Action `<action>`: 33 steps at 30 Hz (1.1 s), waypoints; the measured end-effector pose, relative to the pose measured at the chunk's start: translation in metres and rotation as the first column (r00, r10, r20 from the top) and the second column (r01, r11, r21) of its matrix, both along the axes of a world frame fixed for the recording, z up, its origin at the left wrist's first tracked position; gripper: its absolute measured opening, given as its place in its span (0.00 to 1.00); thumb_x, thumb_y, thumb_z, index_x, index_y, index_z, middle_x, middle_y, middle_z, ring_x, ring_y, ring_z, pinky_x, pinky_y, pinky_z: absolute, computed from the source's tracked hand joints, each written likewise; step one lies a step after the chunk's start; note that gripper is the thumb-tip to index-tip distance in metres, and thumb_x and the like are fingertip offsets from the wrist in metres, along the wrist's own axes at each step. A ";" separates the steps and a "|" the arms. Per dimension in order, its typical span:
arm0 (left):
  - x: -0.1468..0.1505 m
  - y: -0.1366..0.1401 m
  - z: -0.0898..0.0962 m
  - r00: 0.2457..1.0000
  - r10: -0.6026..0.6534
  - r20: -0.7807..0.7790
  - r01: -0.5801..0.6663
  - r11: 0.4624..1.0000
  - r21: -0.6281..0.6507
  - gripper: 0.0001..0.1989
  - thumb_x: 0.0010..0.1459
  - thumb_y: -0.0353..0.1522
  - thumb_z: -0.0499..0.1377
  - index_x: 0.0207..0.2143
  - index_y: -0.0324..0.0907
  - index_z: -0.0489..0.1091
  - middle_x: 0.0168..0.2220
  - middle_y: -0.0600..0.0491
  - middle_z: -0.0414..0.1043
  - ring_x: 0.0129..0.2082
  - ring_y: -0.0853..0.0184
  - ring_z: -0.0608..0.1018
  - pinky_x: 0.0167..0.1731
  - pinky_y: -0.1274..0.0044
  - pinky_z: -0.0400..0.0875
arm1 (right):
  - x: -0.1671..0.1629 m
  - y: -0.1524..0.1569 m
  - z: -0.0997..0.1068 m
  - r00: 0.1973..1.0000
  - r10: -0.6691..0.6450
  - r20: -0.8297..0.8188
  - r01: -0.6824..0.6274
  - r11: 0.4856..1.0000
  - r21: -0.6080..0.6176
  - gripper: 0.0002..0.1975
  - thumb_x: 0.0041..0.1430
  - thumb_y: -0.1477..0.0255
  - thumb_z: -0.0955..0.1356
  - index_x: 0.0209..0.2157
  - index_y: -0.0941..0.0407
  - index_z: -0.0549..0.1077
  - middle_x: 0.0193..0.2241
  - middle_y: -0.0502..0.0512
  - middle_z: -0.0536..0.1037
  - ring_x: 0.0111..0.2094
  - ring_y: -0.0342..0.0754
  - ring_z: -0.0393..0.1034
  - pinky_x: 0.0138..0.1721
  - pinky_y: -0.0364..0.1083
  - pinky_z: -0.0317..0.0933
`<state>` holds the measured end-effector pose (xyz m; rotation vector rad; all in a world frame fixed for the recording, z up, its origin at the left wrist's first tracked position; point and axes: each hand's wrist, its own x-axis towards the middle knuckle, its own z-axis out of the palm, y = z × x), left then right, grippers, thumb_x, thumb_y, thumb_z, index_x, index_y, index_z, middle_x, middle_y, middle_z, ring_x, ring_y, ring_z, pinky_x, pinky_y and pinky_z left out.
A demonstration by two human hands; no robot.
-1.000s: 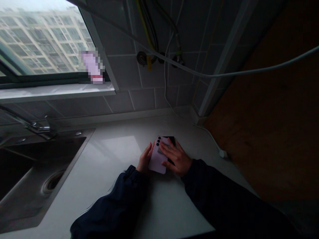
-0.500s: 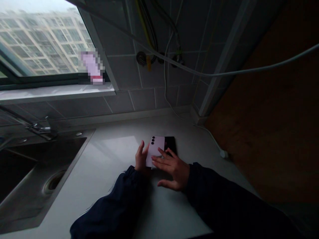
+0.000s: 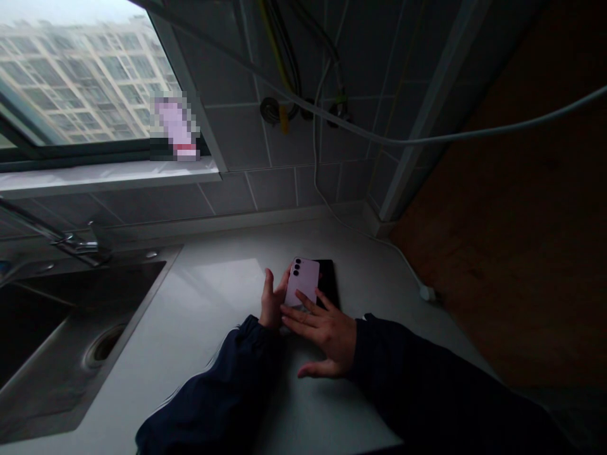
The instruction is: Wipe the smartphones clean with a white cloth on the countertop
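Note:
A pale pink smartphone [image 3: 306,277] shows its back, with several dark round lenses down its upper left side. Along its left edge is my left hand [image 3: 272,304], the thumb raised apart and the other fingers partly hidden behind the phone, supporting it. My right hand [image 3: 327,332] lies across the phone's lower part, palm down, fingers spread and fingertips against it. Its lower end is covered by those fingers. A flat black rectangular object [image 3: 331,278] sticks out behind the phone on the right; its kind is unclear.
The white countertop [image 3: 208,303] runs beneath my hands. At left are a steel sink [image 3: 42,404] and a faucet [image 3: 78,245]. A white plug [image 3: 427,292] with its cord rests on the right. Another cable [image 3: 427,139] hangs across the view. A window [image 3: 85,82] is at upper left.
The phone has shifted slightly right and tilted, covering more of the black object. My right hand has slid a little down and left. My left hand has moved slightly right.

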<state>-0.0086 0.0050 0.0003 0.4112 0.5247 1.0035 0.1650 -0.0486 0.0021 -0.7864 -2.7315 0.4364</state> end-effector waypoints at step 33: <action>-0.001 -0.011 -0.011 0.951 -0.306 -0.041 0.308 0.951 0.032 0.37 0.66 0.54 0.47 0.73 0.52 0.47 0.62 0.40 0.68 0.46 0.51 0.81 0.46 0.57 0.77 | 0.021 0.032 -0.010 0.839 -0.523 -0.149 0.543 0.789 0.288 0.37 0.69 0.59 0.61 0.73 0.56 0.44 0.72 0.57 0.50 0.74 0.64 0.28 0.67 0.74 0.37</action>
